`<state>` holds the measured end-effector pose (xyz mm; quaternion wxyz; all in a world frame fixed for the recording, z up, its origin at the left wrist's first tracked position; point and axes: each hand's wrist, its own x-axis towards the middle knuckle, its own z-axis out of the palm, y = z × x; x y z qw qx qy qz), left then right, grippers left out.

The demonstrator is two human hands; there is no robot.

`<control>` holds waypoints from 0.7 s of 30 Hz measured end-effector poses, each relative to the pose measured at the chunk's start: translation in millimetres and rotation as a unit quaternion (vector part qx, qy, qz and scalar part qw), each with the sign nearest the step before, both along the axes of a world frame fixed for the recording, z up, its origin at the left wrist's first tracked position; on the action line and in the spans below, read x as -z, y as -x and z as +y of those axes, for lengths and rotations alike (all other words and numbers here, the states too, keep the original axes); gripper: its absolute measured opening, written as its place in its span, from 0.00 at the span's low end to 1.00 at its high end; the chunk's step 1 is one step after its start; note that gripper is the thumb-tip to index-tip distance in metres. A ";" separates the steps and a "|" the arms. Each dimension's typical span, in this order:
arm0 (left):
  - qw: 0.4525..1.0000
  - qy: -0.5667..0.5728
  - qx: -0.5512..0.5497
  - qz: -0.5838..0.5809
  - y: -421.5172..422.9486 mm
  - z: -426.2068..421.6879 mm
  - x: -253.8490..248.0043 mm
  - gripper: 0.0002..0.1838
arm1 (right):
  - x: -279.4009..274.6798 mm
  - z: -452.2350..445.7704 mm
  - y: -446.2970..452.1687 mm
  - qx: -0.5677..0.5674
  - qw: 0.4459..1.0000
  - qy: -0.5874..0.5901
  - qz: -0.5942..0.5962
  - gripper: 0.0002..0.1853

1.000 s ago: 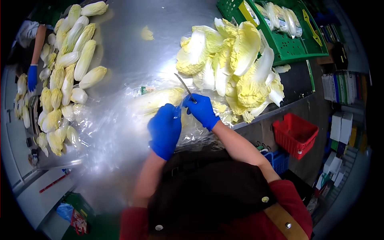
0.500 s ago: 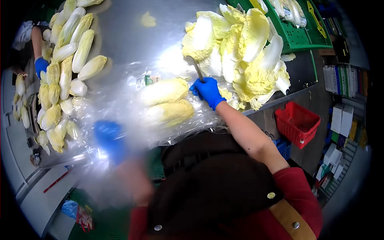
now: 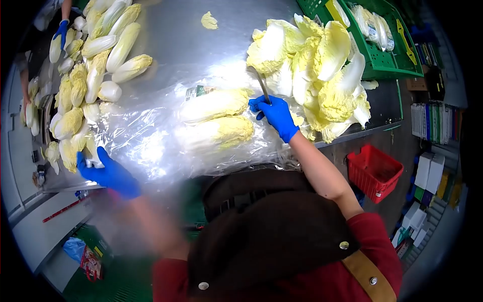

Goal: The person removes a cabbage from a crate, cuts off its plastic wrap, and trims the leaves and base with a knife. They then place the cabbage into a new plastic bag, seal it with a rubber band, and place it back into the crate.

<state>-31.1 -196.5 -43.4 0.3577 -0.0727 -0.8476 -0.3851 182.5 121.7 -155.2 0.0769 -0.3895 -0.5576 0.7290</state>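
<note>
My left hand [image 3: 111,173], in a blue glove, is at the near end of the cabbage pile. Its thumb and fingers are spread about the white base of a Chinese cabbage [image 3: 92,149]; I cannot tell whether they touch it. In my right hand [image 3: 276,117], also gloved in blue, is a knife [image 3: 262,84], its blade pointing away toward a heap of loose cabbage leaves [image 3: 327,70]. Between my hands, two Chinese cabbages, a farther one [image 3: 214,104] and a nearer one [image 3: 216,133], lie side by side on clear plastic film [image 3: 143,128].
Several more cabbages [image 3: 123,48] are piled along the left of the metal table [image 3: 173,38]. Across it, another person's gloved hand [image 3: 61,32] is at a cabbage. A green crate [image 3: 380,63] with wrapped cabbages stands back right; a red crate [image 3: 375,173] is below the table.
My left hand has moved left to the cabbage pile, its fingers now spread. My right hand still holds the knife. The view has shifted slightly, and the other person's hand has moved.
</note>
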 end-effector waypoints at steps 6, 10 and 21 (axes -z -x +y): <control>0.930 0.035 0.332 -0.157 -79.5 72.4 -13.2 0.20 | -45.2 -28.5 -6.2 -0.045 0.992 -0.074 0.096 0.13; 0.856 -0.066 0.270 -0.435 -78.4 86.2 63.5 0.18 | -110.6 -20.7 1.7 -0.006 0.982 0.132 0.133 0.13; 0.869 -0.022 0.229 -0.438 -46.3 92.9 111.1 0.23 | -34.5 -24.0 18.5 -0.195 0.918 -0.339 -0.073 0.41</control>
